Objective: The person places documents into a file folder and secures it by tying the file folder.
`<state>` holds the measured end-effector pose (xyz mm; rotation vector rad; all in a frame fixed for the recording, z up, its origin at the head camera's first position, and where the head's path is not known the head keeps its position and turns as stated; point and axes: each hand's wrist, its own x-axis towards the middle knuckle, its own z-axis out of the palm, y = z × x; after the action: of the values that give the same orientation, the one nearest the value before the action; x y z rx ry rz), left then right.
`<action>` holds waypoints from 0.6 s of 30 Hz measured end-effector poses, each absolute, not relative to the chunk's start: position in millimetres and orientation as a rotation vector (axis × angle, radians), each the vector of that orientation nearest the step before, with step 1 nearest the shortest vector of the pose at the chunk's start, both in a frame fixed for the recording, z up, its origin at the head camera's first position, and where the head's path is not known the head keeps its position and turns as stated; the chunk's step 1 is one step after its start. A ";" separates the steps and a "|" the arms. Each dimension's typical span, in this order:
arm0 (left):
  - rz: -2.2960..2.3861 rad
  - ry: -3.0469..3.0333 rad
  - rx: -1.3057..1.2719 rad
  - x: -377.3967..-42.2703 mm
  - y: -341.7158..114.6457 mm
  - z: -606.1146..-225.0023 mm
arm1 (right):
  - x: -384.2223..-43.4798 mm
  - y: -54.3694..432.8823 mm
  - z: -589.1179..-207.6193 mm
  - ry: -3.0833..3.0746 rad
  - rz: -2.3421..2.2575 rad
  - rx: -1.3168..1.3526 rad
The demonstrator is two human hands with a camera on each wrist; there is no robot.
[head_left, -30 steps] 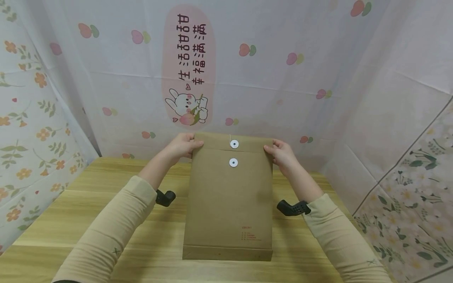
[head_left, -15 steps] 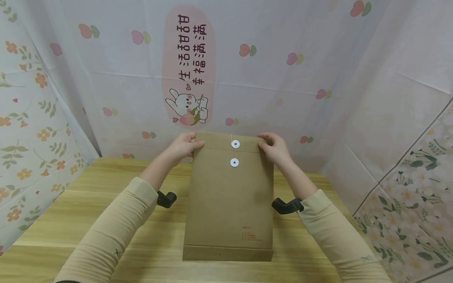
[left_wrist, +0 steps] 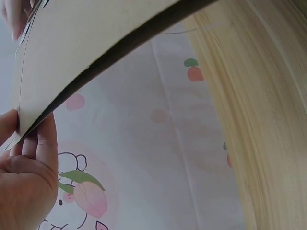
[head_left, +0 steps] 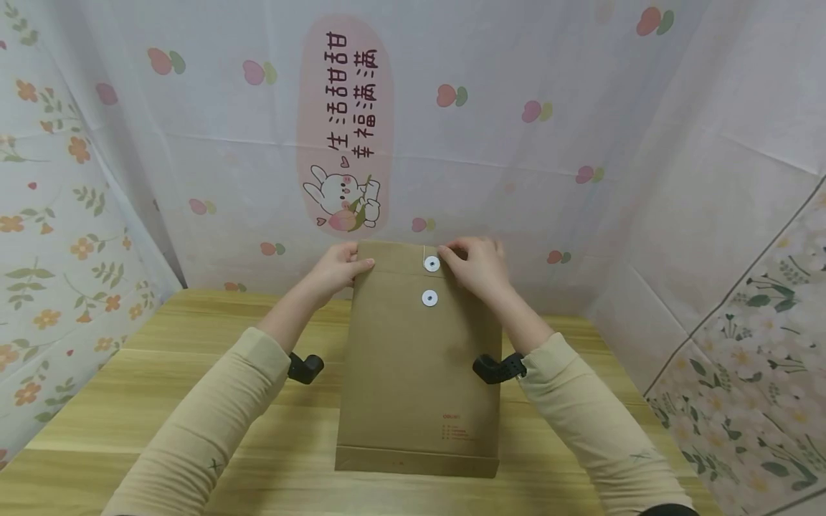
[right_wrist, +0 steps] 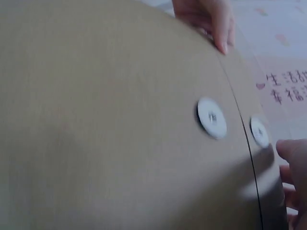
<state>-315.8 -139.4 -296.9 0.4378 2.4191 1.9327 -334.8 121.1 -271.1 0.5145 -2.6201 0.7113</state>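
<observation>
A brown kraft-paper file envelope leans upright on the table, its flap side facing me. Two white round buttons lie on its midline: the upper button on the flap, with a thin white string beside it, and the lower button on the body. My left hand pinches the top left corner, thumb in front and fingers behind. At the top edge, just right of the upper button, is my right hand, thumb tip near the button. Its fingers are loosely bent, partly hidden behind the envelope's edge.
Under the envelope is a wood-grain table. Printed cloth hangs behind it and at both sides. Black mounts stick out from both wrists; the right mount is in front of the envelope's right edge.
My right hand has let go of the top right corner and moved left along the top edge to the upper button. My left hand keeps its hold on the left corner.
</observation>
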 end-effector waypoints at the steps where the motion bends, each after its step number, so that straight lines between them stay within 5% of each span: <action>1: 1.936 2.418 0.439 -315.7 -139.2 -296.8 | -334.5 117.9 -270.7 -2.621 0.715 0.534; 18: 1.958 2.422 0.455 -312.6 -134.1 -295.2 | -333.0 86.1 -264.8 -2.552 1.162 0.463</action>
<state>-312.6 -134.1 -295.2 0.4552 2.4221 1.9583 -333.0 86.1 -264.8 0.4628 -2.5523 1.1624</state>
